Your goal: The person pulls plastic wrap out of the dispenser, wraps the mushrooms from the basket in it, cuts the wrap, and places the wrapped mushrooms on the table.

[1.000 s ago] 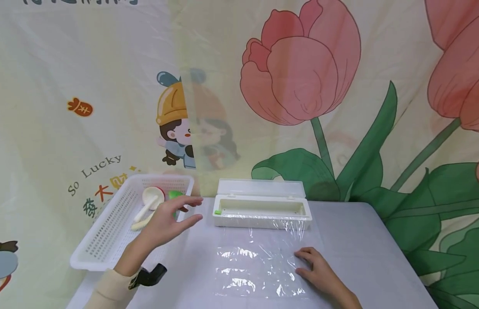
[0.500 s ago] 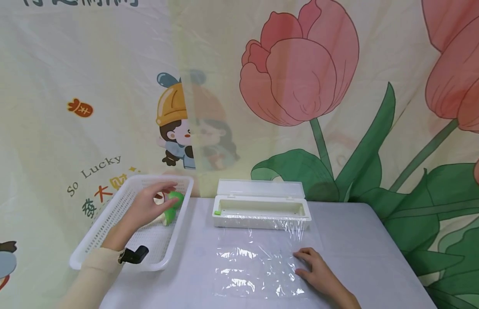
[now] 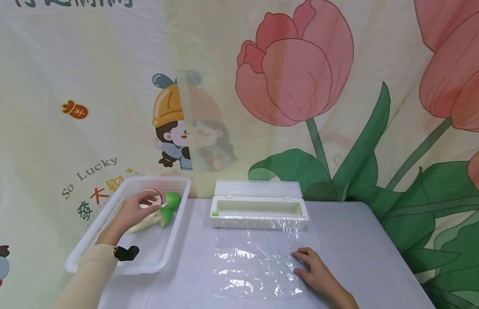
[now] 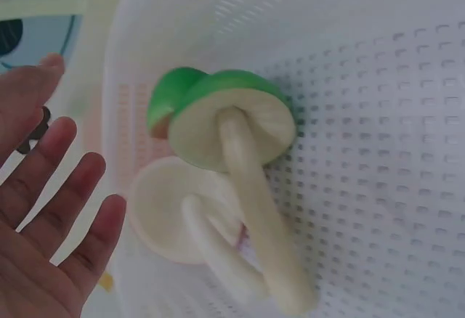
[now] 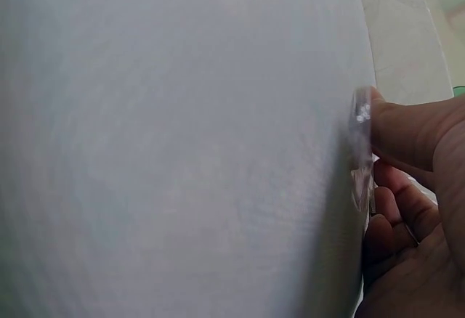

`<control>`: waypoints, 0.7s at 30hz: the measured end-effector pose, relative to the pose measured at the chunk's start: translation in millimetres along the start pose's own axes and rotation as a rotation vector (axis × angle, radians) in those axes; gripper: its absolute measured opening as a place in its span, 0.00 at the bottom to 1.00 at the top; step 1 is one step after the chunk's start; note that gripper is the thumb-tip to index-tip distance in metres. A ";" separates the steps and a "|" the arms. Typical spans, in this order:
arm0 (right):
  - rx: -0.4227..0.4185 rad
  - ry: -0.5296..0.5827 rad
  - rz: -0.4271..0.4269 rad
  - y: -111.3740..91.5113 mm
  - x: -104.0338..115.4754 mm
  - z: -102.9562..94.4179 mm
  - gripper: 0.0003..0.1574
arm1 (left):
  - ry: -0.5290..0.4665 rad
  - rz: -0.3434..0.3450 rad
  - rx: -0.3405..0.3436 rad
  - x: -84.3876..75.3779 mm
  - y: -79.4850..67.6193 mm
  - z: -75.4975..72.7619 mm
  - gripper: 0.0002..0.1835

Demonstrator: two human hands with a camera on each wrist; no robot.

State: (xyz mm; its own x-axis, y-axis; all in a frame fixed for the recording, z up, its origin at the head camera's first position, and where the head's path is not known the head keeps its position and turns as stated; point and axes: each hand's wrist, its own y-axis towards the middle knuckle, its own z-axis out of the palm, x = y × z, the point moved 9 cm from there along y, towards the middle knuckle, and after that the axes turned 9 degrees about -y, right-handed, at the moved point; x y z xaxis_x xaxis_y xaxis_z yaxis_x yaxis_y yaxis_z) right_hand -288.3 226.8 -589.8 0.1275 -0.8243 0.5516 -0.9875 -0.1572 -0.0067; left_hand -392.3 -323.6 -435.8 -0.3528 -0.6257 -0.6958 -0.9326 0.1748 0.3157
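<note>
Head view, left hand (image 3: 129, 214): I have it over the white basket (image 3: 177, 234), thumb and fingers parted in a loose arc, the sleeve (image 3: 89, 277) crossing the rim at near left.
Mushrooms: a red-rimmed mushroom (image 3: 158, 198), partly hidden by my fingers, lies in the basket beside two green-capped mushrooms (image 3: 173, 200), whose caps sit near the right wall.
Middle gap: a strip of bench (image 3: 197, 240) parts the basket from the long box (image 3: 239, 222), giving me a lane between the two.
Box and film: the lid (image 3: 259, 188) stands swung back along the bench's rear edge; clear film (image 3: 255, 266) drapes over the front wall and spreads toward me.
Right hand (image 3: 316, 272): at the film's right edge; beyond it, the bench widens toward its slanting right edge.
Left wrist view: four fingers extend spread and straight at frame left, apart from the mushrooms; one pale green-capped stem overlaps the red-rimmed mushroom, and perforated basket floor stretches away to the right.
Right wrist view: thumb and bent fingers meet the film's glossy edge; I cannot tell whether they pinch it or merely touch.
</note>
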 end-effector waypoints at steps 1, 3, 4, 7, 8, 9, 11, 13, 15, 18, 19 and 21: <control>0.000 0.001 -0.003 0.1 0.1 0.2 0.27 | 0.004 -0.020 0.013 6.9 -1.0 1.0 0.22; 0.001 -0.002 -0.011 0.3 0.2 0.6 0.28 | -0.001 -0.070 0.043 20.2 -3.4 3.6 0.24; 0.000 0.000 -0.012 0.3 0.0 0.8 0.28 | -0.005 -0.098 0.058 26.7 -4.9 5.2 0.24; 0.003 -0.002 -0.017 0.3 -0.7 1.7 0.28 | -0.004 -0.176 0.102 44.2 -11.4 9.7 0.24; 0.004 -0.004 -0.016 0.3 -1.1 2.0 0.28 | -0.005 -0.197 0.111 49.0 -13.7 10.9 0.24; 0.005 -0.006 -0.014 0.1 -1.3 2.0 0.28 | -0.003 -0.214 0.118 53.1 -16.0 11.9 0.23; 0.003 -0.006 -0.013 0.3 -1.7 1.9 0.28 | 0.003 -0.220 0.122 58.6 -19.2 12.9 0.22; 0.000 -0.006 -0.013 0.3 -1.4 1.5 0.28 | 0.015 -0.215 0.119 62.1 -21.5 13.6 0.20; -0.002 -0.006 -0.011 0.6 -1.5 1.4 0.28 | 0.027 -0.213 0.118 65.8 -22.6 14.2 0.19; -0.010 -0.005 -0.013 0.5 -1.5 1.3 0.28 | 0.038 -0.254 0.131 74.7 -24.3 16.2 0.18; -0.010 -0.003 -0.015 0.4 -1.7 1.4 0.27 | 0.041 -0.265 0.143 77.5 -24.6 17.4 0.18; -0.014 0.000 -0.022 0.2 -2.2 1.6 0.27 | 0.056 -0.295 0.163 83.7 -25.0 19.3 0.18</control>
State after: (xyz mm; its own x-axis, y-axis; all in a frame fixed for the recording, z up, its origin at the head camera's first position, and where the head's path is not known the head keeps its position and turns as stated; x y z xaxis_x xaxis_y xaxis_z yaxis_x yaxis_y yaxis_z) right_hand -288.6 227.7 -592.3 0.1490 -0.8210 0.5511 -0.9857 -0.1676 0.0167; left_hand -400.0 -365.6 -514.3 -0.0650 -0.7076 -0.7036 -0.9953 0.0963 -0.0048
